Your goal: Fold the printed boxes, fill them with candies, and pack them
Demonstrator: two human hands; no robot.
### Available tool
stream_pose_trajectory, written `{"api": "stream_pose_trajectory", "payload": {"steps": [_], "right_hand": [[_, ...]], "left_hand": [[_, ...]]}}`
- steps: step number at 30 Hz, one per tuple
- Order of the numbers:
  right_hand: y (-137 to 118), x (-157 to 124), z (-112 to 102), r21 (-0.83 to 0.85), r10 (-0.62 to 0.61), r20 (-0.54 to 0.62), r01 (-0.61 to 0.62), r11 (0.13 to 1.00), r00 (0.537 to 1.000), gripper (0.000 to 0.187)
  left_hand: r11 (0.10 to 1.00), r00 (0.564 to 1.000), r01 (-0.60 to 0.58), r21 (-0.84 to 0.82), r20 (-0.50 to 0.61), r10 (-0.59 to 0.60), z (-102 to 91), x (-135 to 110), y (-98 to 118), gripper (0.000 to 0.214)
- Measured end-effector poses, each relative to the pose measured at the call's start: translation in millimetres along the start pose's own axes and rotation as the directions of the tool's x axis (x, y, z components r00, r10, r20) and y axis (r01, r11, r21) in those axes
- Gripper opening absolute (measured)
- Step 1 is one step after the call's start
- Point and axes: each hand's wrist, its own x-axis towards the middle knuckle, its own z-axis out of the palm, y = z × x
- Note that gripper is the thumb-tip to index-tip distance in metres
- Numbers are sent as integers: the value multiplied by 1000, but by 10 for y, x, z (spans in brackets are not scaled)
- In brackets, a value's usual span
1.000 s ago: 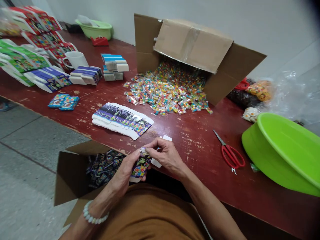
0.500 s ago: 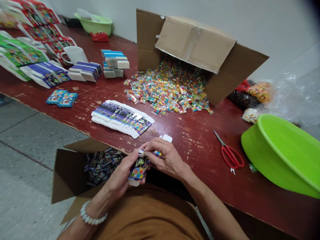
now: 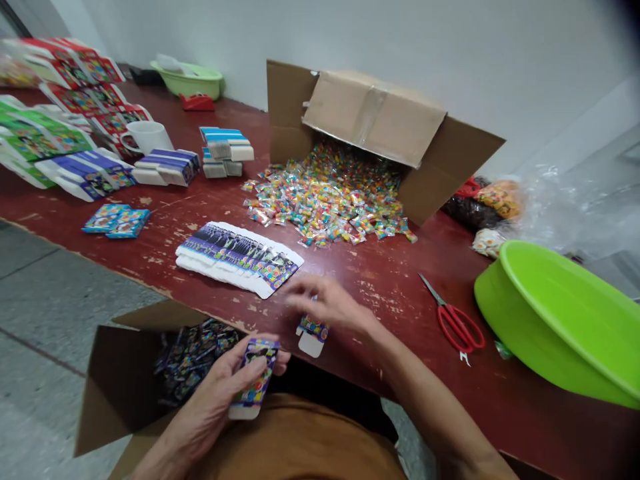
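My left hand [image 3: 225, 383] is wrapped round a small printed purple candy box [image 3: 253, 387], its thumb lying across the front. A white flap sticks out at the box's lower end. Over the table's front part, my right hand [image 3: 327, 303] is blurred, with its fingers stretched leftward and nothing seen in them. Just below it lies another purple box [image 3: 313, 329] with a white flap open, partly covered by the hand. Left of those fingers, a fanned row of flat purple boxes [image 3: 237, 257] rests on the red table [image 3: 380, 287].
Wrapped candies [image 3: 330, 200] spill from a tipped carton [image 3: 375, 117]. Red scissors [image 3: 457, 327] lie beside a green basin [image 3: 505, 313]. Below the table's edge at left, an open carton [image 3: 110, 387] holds many dark packets. Stacked boxes [image 3: 85, 160] and a white mug [image 3: 150, 137] stand at left.
My right hand has let go of the box and moved up and right, towards the fanned row. My left hand has lowered with its box. The camera view has tilted up slightly.
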Motion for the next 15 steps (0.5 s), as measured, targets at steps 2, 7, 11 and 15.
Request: {"api": "stream_pose_trajectory", "payload": {"steps": [2, 7, 11, 15], "right_hand": [[227, 263, -238, -349, 31, -274, -129, 928, 961, 30], [702, 617, -455, -659, 73, -346, -298, 691, 935, 45], [835, 476, -330, -602, 46, -367, -275, 750, 929, 26], [805, 214, -356, -438, 40, -479, -279, 854, 877, 26]], "left_hand": [[998, 998, 47, -29, -50, -49, -118, -60, -84, 44], [993, 944, 59, -104, -318, -90, -385, -162, -278, 59], [987, 945, 3, 160, -323, 49, -746, -205, -274, 53], [928, 991, 10, 373, -130, 42, -1136, -243, -153, 49]]}}
